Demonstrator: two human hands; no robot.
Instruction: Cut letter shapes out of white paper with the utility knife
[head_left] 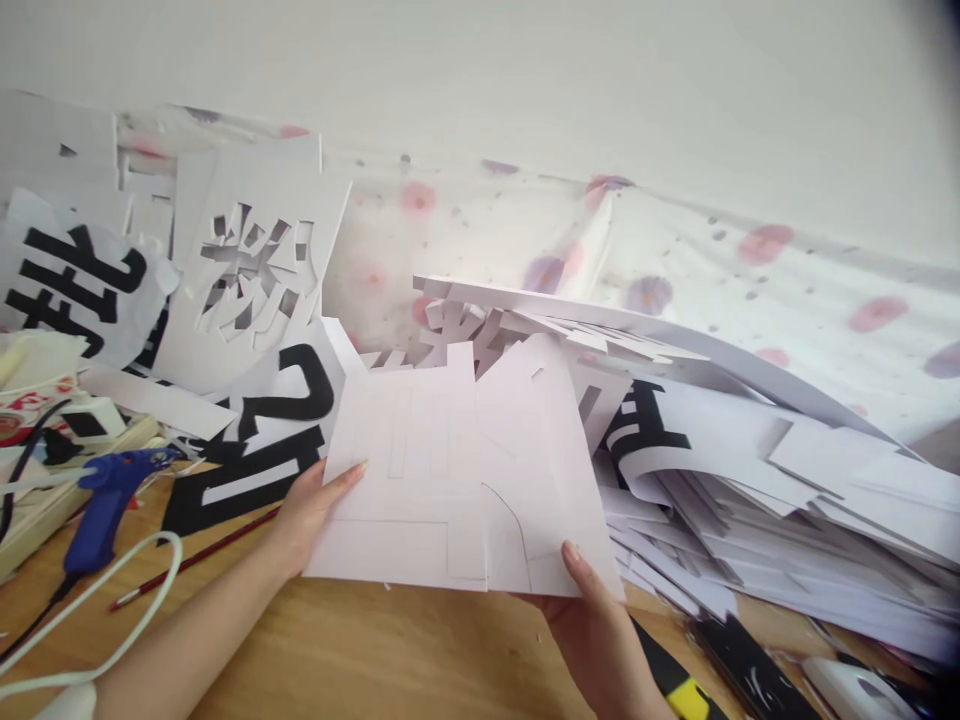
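A white foam board (420,430) with pencil lines and a notched far edge is held above the table, near side low. My left hand (319,505) grips its left edge, thumb on top, other fingers mostly hidden beneath. My right hand (596,620) holds the near right corner the same way, thumb on the upper face. A thin curved cut or line runs across the board's right half. Just left of the board lies a paper sheet with bold black lettering (304,385). Behind it, more white cut-out pieces (457,325) show.
A blue glue gun (112,500), a white cable (161,620) and a dark red pencil (187,560) lie left. Boards with cut-out characters (259,250) lean at the back. Stacked white sheets (750,540), a black phone-like object (750,665) and a yellow-black tool (686,695) are right.
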